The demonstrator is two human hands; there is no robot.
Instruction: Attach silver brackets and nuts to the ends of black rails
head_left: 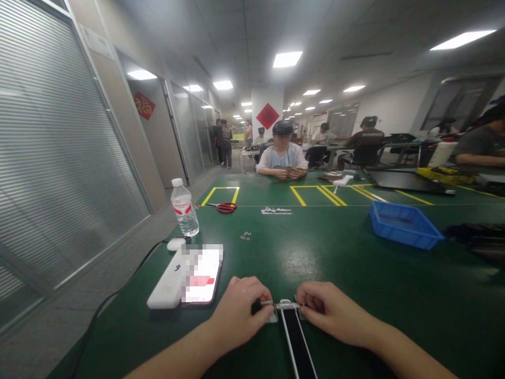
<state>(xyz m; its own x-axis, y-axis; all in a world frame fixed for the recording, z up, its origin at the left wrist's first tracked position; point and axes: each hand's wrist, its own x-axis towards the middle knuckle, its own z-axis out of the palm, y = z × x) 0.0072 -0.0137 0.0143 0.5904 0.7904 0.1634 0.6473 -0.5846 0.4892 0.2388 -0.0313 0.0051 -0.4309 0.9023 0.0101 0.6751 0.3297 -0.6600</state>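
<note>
A long black strip with white edges [299,345] lies on the green table [335,252], running down past the bottom edge of the view. Across its far end sits a small metal crosspiece [287,305]. My left hand [244,310] pinches the left end of this crosspiece, beside a small clear or metallic plate. At the right end, my right hand [327,310] has thumb and fingers closed on the same piece. Several small metal nuts or rings [245,236] lie farther back.
On the left are a phone [203,279], a white power bank [168,284], an earbud case [175,244] and a water bottle [184,210]. Red scissors [226,208] and small strips [276,211] lie behind. A blue tray [404,223] stands right. A person [282,152] sits opposite.
</note>
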